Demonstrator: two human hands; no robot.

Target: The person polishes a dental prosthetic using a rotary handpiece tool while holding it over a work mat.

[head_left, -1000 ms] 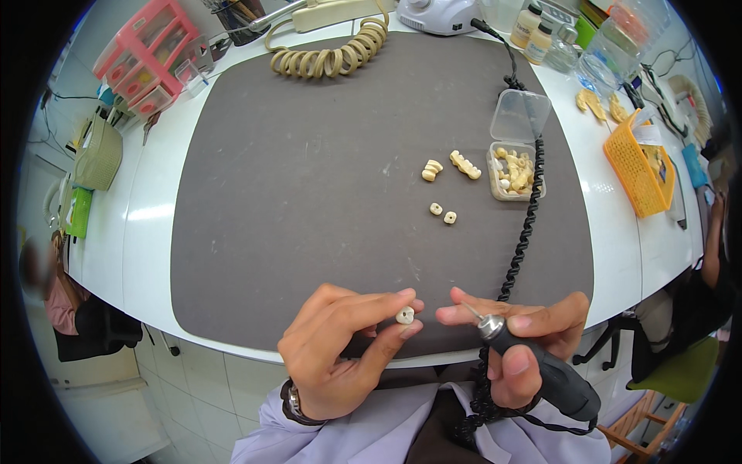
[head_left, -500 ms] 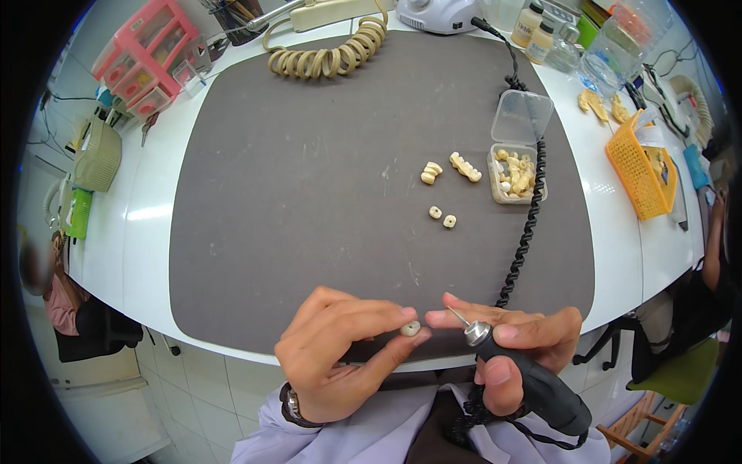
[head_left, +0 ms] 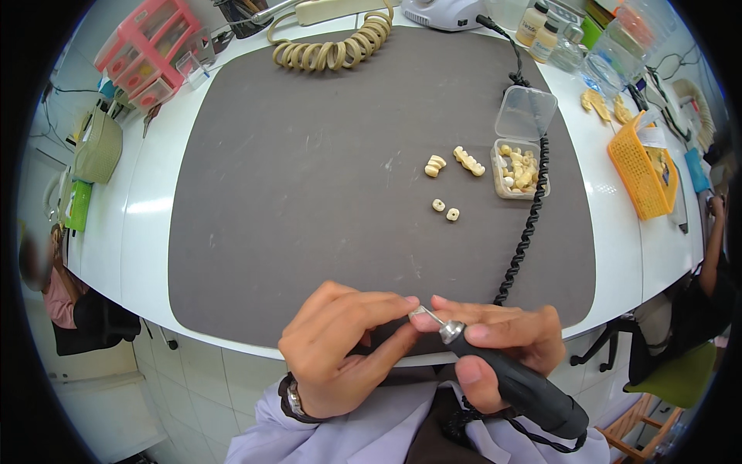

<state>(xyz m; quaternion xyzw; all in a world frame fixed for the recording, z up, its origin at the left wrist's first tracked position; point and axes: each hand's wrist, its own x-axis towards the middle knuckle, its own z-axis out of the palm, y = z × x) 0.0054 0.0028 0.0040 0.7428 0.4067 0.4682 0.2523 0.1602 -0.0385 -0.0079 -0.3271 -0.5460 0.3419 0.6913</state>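
Near the table's front edge, my left hand (head_left: 340, 344) pinches a small cream tooth crown (head_left: 417, 312) between thumb and fingertips. My right hand (head_left: 514, 344) is wrapped round a black rotary handpiece (head_left: 529, 387) with a silver nose. Its thin bur (head_left: 431, 315) points left and meets the crown, or comes very close; exact contact is hard to tell. Fingers of my right hand rest against the left fingertips beside the crown. Farther up the dark grey mat (head_left: 309, 193) lie two single crowns (head_left: 439, 205) and two joined tooth pieces (head_left: 468, 161).
A clear lidded box (head_left: 519, 185) of tooth pieces stands open at right, with the handpiece's black coiled cord (head_left: 527, 232) crossing its edge. At the right are a yellow basket (head_left: 641, 166) and bottles (head_left: 545, 40); pink drawers (head_left: 147, 54) stand far left. Other people sit at both sides.
My right hand has moved left with the handpiece, bringing the bur to the crown. My left hand still pinches the crown, now turned and more covered by fingers. The view has shifted slightly.
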